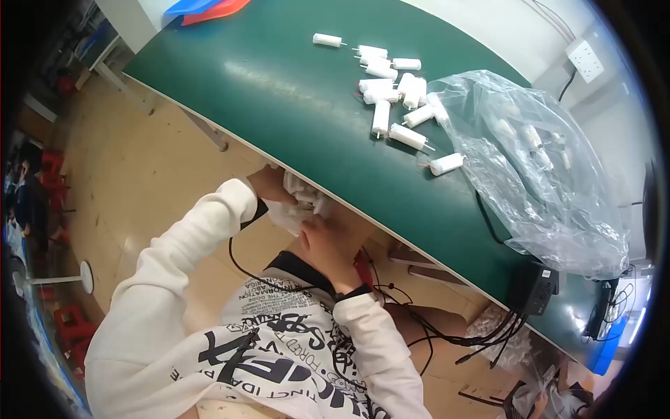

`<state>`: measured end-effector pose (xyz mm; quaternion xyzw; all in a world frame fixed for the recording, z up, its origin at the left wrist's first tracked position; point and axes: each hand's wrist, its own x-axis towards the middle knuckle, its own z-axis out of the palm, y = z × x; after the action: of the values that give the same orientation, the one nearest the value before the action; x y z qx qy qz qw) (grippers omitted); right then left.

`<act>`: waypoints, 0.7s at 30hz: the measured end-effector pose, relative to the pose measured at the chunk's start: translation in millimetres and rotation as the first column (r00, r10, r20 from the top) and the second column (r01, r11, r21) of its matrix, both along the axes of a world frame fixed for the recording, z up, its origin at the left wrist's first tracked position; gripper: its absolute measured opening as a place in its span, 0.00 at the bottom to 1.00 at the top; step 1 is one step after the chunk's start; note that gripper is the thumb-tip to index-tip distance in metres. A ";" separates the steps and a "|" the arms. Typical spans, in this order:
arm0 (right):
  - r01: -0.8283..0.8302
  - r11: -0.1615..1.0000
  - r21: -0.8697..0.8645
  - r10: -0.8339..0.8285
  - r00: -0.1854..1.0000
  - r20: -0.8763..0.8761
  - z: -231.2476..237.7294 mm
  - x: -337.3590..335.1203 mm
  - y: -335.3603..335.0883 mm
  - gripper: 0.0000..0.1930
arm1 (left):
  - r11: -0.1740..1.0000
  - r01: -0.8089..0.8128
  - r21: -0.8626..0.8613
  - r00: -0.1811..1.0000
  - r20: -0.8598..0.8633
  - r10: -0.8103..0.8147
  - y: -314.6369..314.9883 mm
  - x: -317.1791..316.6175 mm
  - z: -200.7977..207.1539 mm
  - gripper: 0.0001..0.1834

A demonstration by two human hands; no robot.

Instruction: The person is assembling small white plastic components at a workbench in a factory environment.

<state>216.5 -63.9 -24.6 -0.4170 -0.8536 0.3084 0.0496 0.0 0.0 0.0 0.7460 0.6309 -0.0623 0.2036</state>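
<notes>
Just below the table's near edge, a clear plastic bag with several white cylindrical parts inside rests over my lap. My left hand is closed on the bag's left side, its fingertips partly hidden among the parts. On the nearer side of the bag, my right hand has its fingers curled in; what they grip is hidden. Up on the green table lie several loose white cylinders like small motors, with thin shafts or wires at their ends.
A large clear plastic bag with a few more cylinders spreads over the table's right side. A black box with cables sits at the near right edge, its cables hanging by my legs. Blue and red trays stand at the far left. Another person's hands show at lower right.
</notes>
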 end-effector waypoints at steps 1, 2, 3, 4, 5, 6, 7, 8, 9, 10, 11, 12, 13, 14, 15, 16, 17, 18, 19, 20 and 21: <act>0.031 0.979 0.204 -0.015 0.997 -0.078 -2.1 3.1 5.3 0.13 | 1.000 -0.028 -0.007 0.998 -0.050 0.027 -8.0 -2.9 -1.8 0.44; 0.076 0.915 0.396 -0.014 0.987 -0.158 -4.8 2.3 9.6 0.11 | 0.998 -0.055 -0.012 0.994 -0.100 0.054 -13.8 -4.7 -3.1 0.44; 0.090 0.909 0.406 -0.025 0.986 -0.162 -16.6 1.1 20.3 0.11 | 0.999 -0.042 0.000 0.994 -0.103 0.042 -10.6 -0.6 6.9 0.44; 0.158 0.889 0.430 -0.079 0.977 -0.196 -38.0 6.1 29.8 0.10 | 0.991 -0.040 -0.128 0.983 -0.181 0.017 -9.2 10.3 18.4 0.37; 0.224 0.861 0.457 -0.126 0.964 -0.235 -48.2 8.3 39.3 0.10 | 0.968 -0.052 -0.245 0.965 -0.260 -0.014 -5.1 16.1 26.2 0.33; 0.216 0.862 0.459 -0.112 0.963 -0.243 -42.3 1.1 42.3 0.10 | 0.934 -0.065 -0.350 0.958 -0.284 -0.040 -7.2 9.0 26.6 0.31; 0.180 0.939 0.294 -0.139 0.978 -0.152 -33.1 -1.3 42.6 0.09 | 0.934 -0.071 -0.349 0.958 -0.286 -0.033 -12.1 13.4 38.5 0.31; 0.155 0.981 0.117 -0.149 0.987 -0.056 -24.8 -3.8 43.2 0.09 | 0.941 -0.059 -0.333 0.932 -0.356 -0.068 -19.5 19.7 52.3 0.30; 0.167 0.978 0.125 -0.161 0.985 -0.055 -27.5 1.6 43.2 0.09 | 0.950 -0.027 -0.312 0.899 -0.422 -0.113 -25.2 33.3 72.5 0.30; 0.144 0.964 0.224 -0.113 0.983 -0.146 -35.0 6.0 39.8 0.08 | 0.959 0.058 -0.277 0.842 -0.502 -0.196 -33.7 42.9 89.7 0.31; 0.134 0.935 0.328 -0.059 0.972 -0.228 -38.4 11.5 37.5 0.08 | 0.932 0.141 -0.334 0.904 -0.340 -0.259 -40.5 46.0 102.7 0.29; 0.137 0.932 0.334 -0.061 0.972 -0.228 -37.6 12.7 34.3 0.08 | 0.897 0.227 -0.379 0.938 -0.163 -0.307 -44.7 45.3 115.3 0.28; 0.138 0.902 0.408 -0.040 0.970 -0.241 -33.3 13.3 28.5 0.07 | 0.822 0.341 -0.456 0.935 0.076 -0.346 -45.0 57.0 154.1 0.23; 0.141 0.865 0.481 -0.018 0.968 -0.250 -29.8 13.6 23.0 0.09 | 0.813 0.425 -0.398 0.889 0.355 -0.291 -48.0 60.8 179.7 0.24; 0.156 0.861 0.484 -0.038 0.969 -0.245 -31.2 18.0 19.7 0.09 | 0.859 0.457 -0.230 0.842 0.422 -0.335 -40.4 70.3 205.3 0.21; 0.138 0.846 0.515 -0.022 0.974 -0.225 -30.8 20.9 16.9 0.07 | 0.885 0.462 -0.053 0.792 0.475 -0.385 -26.3 79.0 224.5 0.20; 0.113 0.830 0.547 0.004 0.978 -0.210 -29.3 20.9 13.8 0.06 | 0.906 0.364 0.218 0.763 0.488 -0.424 -8.6 82.4 231.1 0.20; 0.057 0.873 0.484 -0.009 0.995 -0.100 -22.9 21.4 7.8 0.06 | 0.929 0.223 0.296 0.852 0.404 -0.333 12.1 84.6 241.0 0.24; 0.057 0.869 0.492 -0.008 0.995 -0.100 -22.6 19.7 2.4 0.06 | 0.793 0.215 0.570 0.762 0.410 -0.501 48.8 83.1 233.9 0.32; 0.047 0.877 0.478 -0.011 0.997 -0.077 -24.5 16.5 -2.4 0.07 | 0.804 0.205 0.558 0.856 0.296 -0.424 84.5 80.0 231.8 0.45; 0.040 0.884 0.467 -0.017 0.998 -0.055 -24.1 14.6 -6.5 0.07 | 0.861 0.172 0.479 0.906 0.266 -0.329 109.7 81.0 229.1 0.50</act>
<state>231.1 -70.4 -48.7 -0.3975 -0.8950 0.1031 0.1740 81.0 109.7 229.1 0.8486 0.4797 0.1863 0.1229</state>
